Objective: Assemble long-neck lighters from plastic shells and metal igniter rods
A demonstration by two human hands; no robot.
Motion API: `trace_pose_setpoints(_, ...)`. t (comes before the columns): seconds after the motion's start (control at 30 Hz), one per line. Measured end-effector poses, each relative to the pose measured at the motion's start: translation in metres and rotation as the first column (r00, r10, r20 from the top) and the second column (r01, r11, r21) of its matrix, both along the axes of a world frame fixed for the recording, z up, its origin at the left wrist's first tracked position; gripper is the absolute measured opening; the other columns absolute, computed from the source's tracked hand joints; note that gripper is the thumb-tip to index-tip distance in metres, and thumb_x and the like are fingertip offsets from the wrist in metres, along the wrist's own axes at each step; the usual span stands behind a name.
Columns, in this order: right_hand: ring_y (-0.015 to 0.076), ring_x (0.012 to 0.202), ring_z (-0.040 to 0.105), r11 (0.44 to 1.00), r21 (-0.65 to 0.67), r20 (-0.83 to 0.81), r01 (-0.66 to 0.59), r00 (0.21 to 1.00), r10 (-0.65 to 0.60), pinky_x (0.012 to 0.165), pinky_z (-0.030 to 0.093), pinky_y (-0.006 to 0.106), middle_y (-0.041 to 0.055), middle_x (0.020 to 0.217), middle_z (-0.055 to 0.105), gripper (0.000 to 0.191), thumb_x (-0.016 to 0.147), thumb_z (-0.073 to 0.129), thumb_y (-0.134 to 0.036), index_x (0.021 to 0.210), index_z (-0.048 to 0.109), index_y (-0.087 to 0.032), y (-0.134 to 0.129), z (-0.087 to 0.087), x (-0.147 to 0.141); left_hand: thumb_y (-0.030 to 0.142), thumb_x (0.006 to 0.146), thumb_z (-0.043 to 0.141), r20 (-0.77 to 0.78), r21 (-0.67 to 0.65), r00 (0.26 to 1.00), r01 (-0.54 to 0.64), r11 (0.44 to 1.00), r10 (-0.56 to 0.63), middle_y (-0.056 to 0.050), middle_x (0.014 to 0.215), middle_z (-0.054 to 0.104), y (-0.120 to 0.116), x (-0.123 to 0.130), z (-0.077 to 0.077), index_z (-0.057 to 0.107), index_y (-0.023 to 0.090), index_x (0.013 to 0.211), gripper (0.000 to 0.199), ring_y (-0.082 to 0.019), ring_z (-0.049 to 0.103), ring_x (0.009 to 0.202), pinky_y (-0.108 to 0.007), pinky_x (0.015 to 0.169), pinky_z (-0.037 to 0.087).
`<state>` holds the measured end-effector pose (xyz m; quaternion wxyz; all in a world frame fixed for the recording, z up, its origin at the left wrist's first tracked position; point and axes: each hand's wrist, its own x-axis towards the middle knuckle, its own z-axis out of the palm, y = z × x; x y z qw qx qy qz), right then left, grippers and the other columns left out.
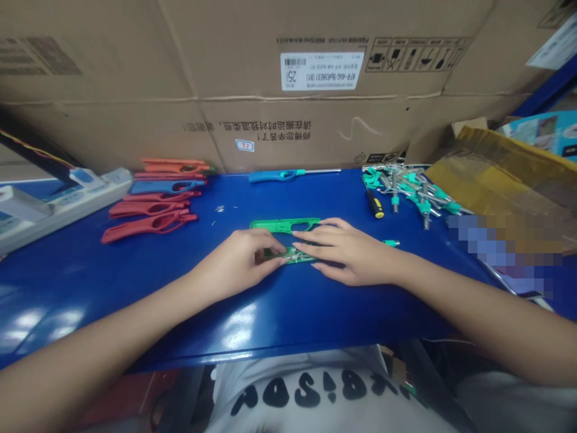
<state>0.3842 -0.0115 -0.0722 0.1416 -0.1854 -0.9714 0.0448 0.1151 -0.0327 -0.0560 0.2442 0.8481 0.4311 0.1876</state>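
On the blue table lies a green plastic shell half [295, 256] with small metal parts and thin wires inside. My left hand [246, 258] grips its left end between thumb and fingers. Over its right end is my right hand [356, 249], fingers spread and fingertips touching the shell and the parts. A second green shell half [274, 225], with a trigger opening, rests just behind the first, near the fingers of both hands. The right hand partly covers the right end of the near shell. A small teal-tipped piece [391, 243] shows beyond the right hand.
Red, orange and blue shells [153, 207] lie at the left by a white power strip [67, 207]. A blue lighter [274, 175] lies at the back. To the right are teal-and-metal parts [419, 186], a black-yellow screwdriver [375, 204] and a taped box [500, 180]. Cardboard [157, 72] stands behind.
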Motion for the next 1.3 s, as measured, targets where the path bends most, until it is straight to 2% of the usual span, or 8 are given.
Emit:
trace_pose_setpoints(0.1, 0.0248, 0.129, 0.056, 1.0, -0.011, -0.049, 0.011, 0.999, -0.011, 0.111, 0.036, 0.052, 0.0136, 0.148, 0.055, 0.046, 0.099, 0.053, -0.026, 0.145, 0.054, -0.021, 0.002, -0.001, 0.0, 0.025, 0.089, 0.066, 0.021, 0.008, 1.0, 0.011, 1.0, -0.011, -0.005, 0.093, 0.074, 0.0, 0.001, 0.0, 0.078, 0.021, 0.1, 0.017, -0.016, 0.067, 0.076, -0.026, 0.069, 0.052)
trace_pose_setpoints(0.23, 0.0261, 0.129, 0.056, 1.0, -0.007, -0.027, -0.012, 1.0, 0.012, 0.111, 0.035, 0.053, 0.0138, 0.148, 0.056, 0.04, 0.097, 0.054, -0.024, 0.137, 0.062, -0.023, 0.002, -0.001, 0.0, 0.027, 0.089, 0.067, 0.039, 0.007, 0.999, 0.012, 1.0, -0.012, -0.004, 0.091, 0.074, 0.0, 0.002, 0.0, 0.079, 0.021, 0.098, 0.016, -0.015, 0.066, 0.073, -0.025, 0.067, 0.052)
trace_pose_setpoints(0.47, 0.0269, 0.139, 0.047, 0.995, -0.101, 0.033, 0.013, 0.999, -0.01, 0.115, 0.03, 0.055, 0.0141, 0.16, 0.038, 0.044, 0.1, 0.051, -0.025, 0.143, 0.056, -0.027, -0.001, 0.0, 0.001, 0.027, 0.088, 0.07, 0.035, -0.033, 0.999, -0.02, 0.999, 0.021, -0.003, 0.089, 0.074, 0.001, 0.001, -0.002, 0.078, 0.021, 0.094, 0.012, -0.015, 0.065, 0.072, -0.026, 0.068, 0.051)
trace_pose_setpoints(0.77, 0.0276, 0.14, 0.046, 0.999, -0.037, 0.082, 0.016, 0.997, -0.013, 0.116, 0.027, 0.057, 0.0142, 0.159, 0.04, 0.043, 0.101, 0.05, -0.028, 0.143, 0.056, -0.026, -0.002, 0.003, -0.001, 0.025, 0.087, 0.071, 0.01, -0.021, 1.0, -0.029, 0.999, 0.029, -0.002, 0.088, 0.072, -0.001, 0.002, -0.001, 0.076, 0.02, 0.091, 0.008, -0.013, 0.063, 0.069, -0.025, 0.065, 0.049)
trace_pose_setpoints(0.83, 0.0262, 0.136, 0.049, 0.997, -0.052, 0.021, 0.05, 0.999, -0.049, 0.116, 0.029, 0.055, 0.0111, 0.156, 0.047, 0.043, 0.101, 0.051, -0.031, 0.143, 0.056, -0.027, -0.002, 0.004, -0.002, 0.024, 0.088, 0.07, 0.016, -0.005, 1.0, -0.025, 1.0, 0.025, -0.002, 0.089, 0.072, -0.002, 0.003, -0.001, 0.076, 0.02, 0.092, 0.008, -0.013, 0.063, 0.07, -0.025, 0.066, 0.05)
trace_pose_setpoints(0.97, 0.0254, 0.128, 0.053, 0.974, -0.1, -0.084, 0.202, 0.974, -0.21, 0.109, 0.037, 0.05, 0.0086, 0.14, 0.062, 0.04, 0.102, 0.046, -0.028, 0.14, 0.059, -0.024, 0.002, 0.004, -0.002, 0.026, 0.09, 0.068, 0.019, 0.037, 0.999, -0.03, 0.999, 0.029, -0.004, 0.091, 0.071, -0.005, 0.005, -0.001, 0.077, 0.019, 0.097, 0.013, -0.013, 0.063, 0.069, -0.026, 0.066, 0.05)
trace_pose_setpoints(1.2, 0.028, 0.121, 0.057, 0.931, -0.07, -0.103, 0.357, 0.926, -0.363, 0.106, 0.037, 0.052, 0.0089, 0.129, 0.066, 0.03, 0.097, 0.049, -0.019, 0.115, 0.073, -0.022, 0.017, -0.004, 0.006, 0.029, 0.089, 0.069, 0.035, 0.023, 0.999, -0.036, 0.999, 0.035, -0.004, 0.089, 0.071, -0.002, 0.001, -0.003, 0.077, 0.018, 0.103, 0.019, -0.012, 0.063, 0.066, -0.025, 0.064, 0.051)
trace_pose_setpoints(1.3, 0.0283, 0.115, 0.06, 0.904, -0.109, -0.144, 0.413, 0.893, -0.426, 0.104, 0.039, 0.053, 0.0105, 0.121, 0.066, 0.021, 0.095, 0.056, -0.025, 0.105, 0.073, -0.021, 0.022, -0.004, 0.011, 0.025, 0.089, 0.069, 0.042, -0.007, 0.999, -0.016, 1.0, 0.016, -0.002, 0.09, 0.071, 0.001, -0.002, -0.001, 0.078, 0.019, 0.098, 0.014, -0.011, 0.063, 0.066, -0.023, 0.063, 0.05)
